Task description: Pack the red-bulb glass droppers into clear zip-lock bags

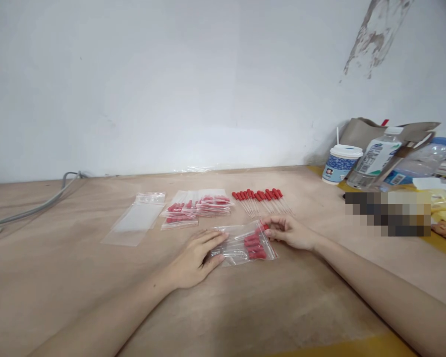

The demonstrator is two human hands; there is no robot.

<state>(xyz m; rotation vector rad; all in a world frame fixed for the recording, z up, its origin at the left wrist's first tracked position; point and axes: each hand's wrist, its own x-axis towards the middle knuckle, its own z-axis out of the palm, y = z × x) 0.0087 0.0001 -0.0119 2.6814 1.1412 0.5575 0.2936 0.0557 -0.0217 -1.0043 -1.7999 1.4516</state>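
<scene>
A clear zip bag (241, 243) with several red-capped glass droppers inside lies on the wooden table (78, 292). My left hand (196, 258) rests flat on the bag's left end, fingers stretched out. At the bag's right end, my right hand (288, 232) has its fingers curled together at the opening, by the red caps. Just behind the hands lies a loose row of red-capped droppers (262, 200).
Left of the loose droppers sits a pile of filled bags (196, 207), and further left some empty clear bags (136, 225). A paper cup (340, 163), plastic bottles (375, 158) and a brown paper bag (364, 131) stand at the back right. A grey cable (33, 208) runs along the left.
</scene>
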